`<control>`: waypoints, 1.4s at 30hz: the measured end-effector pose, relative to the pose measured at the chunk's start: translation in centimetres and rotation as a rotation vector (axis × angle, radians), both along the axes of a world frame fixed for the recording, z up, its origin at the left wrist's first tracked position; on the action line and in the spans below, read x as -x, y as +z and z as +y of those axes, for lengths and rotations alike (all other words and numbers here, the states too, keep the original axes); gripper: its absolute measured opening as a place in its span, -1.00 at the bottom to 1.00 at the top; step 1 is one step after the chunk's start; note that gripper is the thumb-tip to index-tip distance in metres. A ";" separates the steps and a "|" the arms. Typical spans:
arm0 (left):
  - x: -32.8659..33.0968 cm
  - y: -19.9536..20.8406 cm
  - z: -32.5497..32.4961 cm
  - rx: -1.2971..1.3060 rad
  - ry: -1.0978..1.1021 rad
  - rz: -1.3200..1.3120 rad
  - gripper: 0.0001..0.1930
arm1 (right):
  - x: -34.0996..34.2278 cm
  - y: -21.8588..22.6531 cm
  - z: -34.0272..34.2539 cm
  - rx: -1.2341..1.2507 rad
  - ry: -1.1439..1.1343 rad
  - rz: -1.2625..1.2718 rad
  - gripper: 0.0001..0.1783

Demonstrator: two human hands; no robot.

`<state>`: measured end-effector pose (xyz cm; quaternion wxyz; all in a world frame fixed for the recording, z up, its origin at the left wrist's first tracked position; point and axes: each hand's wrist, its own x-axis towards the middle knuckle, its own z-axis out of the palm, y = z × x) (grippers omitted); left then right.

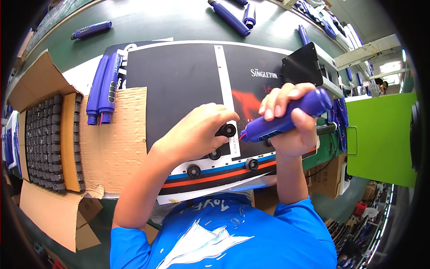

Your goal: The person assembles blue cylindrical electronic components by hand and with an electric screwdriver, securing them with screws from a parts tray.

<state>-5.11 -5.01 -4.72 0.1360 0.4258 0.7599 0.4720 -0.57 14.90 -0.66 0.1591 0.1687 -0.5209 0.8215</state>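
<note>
My left hand [192, 132] pinches a round black cap-like part [230, 130] with a hole in its face. My right hand [293, 139] is wrapped around a purple-blue tube-shaped housing [268, 128], tilted with its narrower end toward the black part. A short red wire [242, 137] sticks out of that end; a small gap separates it from the part. Below my hands, similar black parts lie on the dark printed mat [174, 76]: one by the left wrist [193, 171], one in the middle [252, 164], and one partly hidden under my left hand [215, 154].
Two purple-blue housings [109, 89] lie on a cardboard sheet [118, 148] at the left, beside an open carton [45, 141] of black parts. More housings [229, 18] are on the green table behind. A black slanted panel [302, 67] and a green board [380, 139] stand at the right.
</note>
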 end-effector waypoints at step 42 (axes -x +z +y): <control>-0.3 1.0 0.4 -0.197 0.096 0.137 -0.49 | -1.3 1.2 -3.6 -0.222 -0.123 0.034 -0.84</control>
